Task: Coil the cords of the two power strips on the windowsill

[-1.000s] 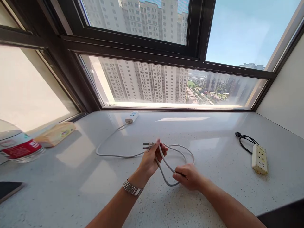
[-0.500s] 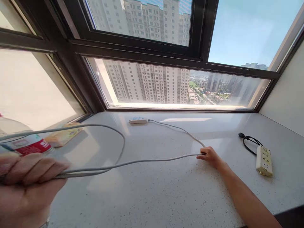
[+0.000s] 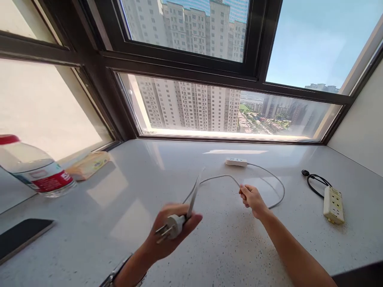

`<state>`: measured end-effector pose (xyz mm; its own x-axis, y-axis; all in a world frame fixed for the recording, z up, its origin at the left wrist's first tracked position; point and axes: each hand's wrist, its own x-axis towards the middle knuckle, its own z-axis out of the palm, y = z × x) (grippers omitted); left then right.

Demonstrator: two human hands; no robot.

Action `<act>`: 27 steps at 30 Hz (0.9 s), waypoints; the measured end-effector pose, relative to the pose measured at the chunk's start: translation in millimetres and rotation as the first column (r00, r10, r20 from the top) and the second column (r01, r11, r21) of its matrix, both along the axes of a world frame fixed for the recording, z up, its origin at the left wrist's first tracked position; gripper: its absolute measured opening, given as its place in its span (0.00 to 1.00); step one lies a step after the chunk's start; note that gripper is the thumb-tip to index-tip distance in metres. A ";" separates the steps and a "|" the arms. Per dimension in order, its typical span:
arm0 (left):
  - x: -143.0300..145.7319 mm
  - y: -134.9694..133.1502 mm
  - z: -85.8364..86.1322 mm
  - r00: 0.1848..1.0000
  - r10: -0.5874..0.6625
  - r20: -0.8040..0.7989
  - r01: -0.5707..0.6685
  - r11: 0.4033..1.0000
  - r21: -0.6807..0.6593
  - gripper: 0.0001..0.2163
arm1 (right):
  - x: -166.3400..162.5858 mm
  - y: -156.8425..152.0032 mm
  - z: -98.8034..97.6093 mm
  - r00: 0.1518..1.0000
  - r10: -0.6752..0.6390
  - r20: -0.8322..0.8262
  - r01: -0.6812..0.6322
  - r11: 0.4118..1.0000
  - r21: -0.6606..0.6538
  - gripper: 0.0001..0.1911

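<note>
A white three-pin plug rests across my left hand, whose fingers are closed round the grey-white cord just behind it. The pins point left and down, and a loop of cord rises from the hand, blurred. My right hand is closed on the same cord farther along, a little above the speckled counter. From there the cord curves round to a white power strip lying near the window.
On the right lies a yellowed power strip with its black cord. A large water bottle, a tissue pack and a dark phone are on the left. Dark window frames border the counter's back.
My left hand has come from the far left to the middle, and the plug now shows. The right hand has shifted slightly left. The white power strip has slid to the right.
</note>
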<state>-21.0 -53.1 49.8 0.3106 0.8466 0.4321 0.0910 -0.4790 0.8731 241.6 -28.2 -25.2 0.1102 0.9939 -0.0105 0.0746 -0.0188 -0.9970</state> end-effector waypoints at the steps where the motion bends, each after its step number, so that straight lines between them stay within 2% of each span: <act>1: 21.6 2.7 -3.9 0.992 -0.063 -0.108 0.067 0.997 0.038 0.23 | -10.8 -2.7 2.6 0.984 0.062 -0.166 -0.068 0.997 -0.027 0.24; 3: 56.9 8.3 -17.0 0.961 -0.149 -0.231 0.159 0.987 0.023 0.22 | -27.1 -9.1 6.1 0.902 0.164 -0.399 -0.177 0.984 0.004 0.25; 5: 78.9 13.5 -33.4 0.936 -0.195 -0.294 0.207 0.978 0.010 0.19 | -36.2 -15.3 7.4 0.833 0.248 -0.494 -0.234 0.968 0.092 0.28; 9: 90.9 19.3 -57.1 0.949 -0.069 -0.307 0.073 0.997 0.002 0.15 | -40.9 -23.0 6.2 0.828 0.329 -0.454 -0.259 0.943 0.210 0.37; 12: 90.8 21.5 -58.4 0.971 -0.040 -0.235 0.036 0.999 -0.019 0.15 | -41.5 -23.8 3.5 0.852 0.336 -0.402 -0.262 0.937 0.229 0.40; 15: 89.5 26.3 -42.1 0.999 -0.032 -0.041 0.027 0.994 -0.107 0.15 | -39.1 -21.9 -0.7 0.918 0.317 -0.239 -0.239 0.922 0.305 0.42; 17: 84.1 31.4 -20.9 0.980 0.056 0.189 -0.012 0.974 -0.226 0.15 | -34.7 -19.7 -4.5 0.950 0.311 0.036 -0.307 0.900 0.310 0.41; 18: 78.9 34.0 -7.9 0.943 0.104 0.317 -0.006 0.955 -0.297 0.14 | -31.9 -18.2 -6.5 0.925 0.320 0.206 -0.368 0.889 0.272 0.37; 20: 62.6 37.5 19.9 0.833 0.108 0.542 0.147 0.902 -0.406 0.15 | -25.7 -14.0 -10.7 0.804 0.319 0.502 -0.455 0.873 0.174 0.26; 22: 38.4 37.5 45.6 0.753 0.080 0.653 0.271 0.867 -0.419 0.16 | -18.5 -8.0 -14.2 0.689 0.240 0.684 -0.464 0.871 0.161 0.20; 24: 7.9 33.8 64.5 0.730 0.099 0.676 0.241 0.888 -0.390 0.18 | -8.9 -1.1 -15.9 0.621 0.115 0.775 -0.435 0.873 0.219 0.21; 27: -42.1 26.8 76.0 0.750 0.195 0.632 0.008 0.953 -0.303 0.21 | 8.4 6.6 -13.8 0.556 0.018 0.831 -0.397 0.884 0.247 0.23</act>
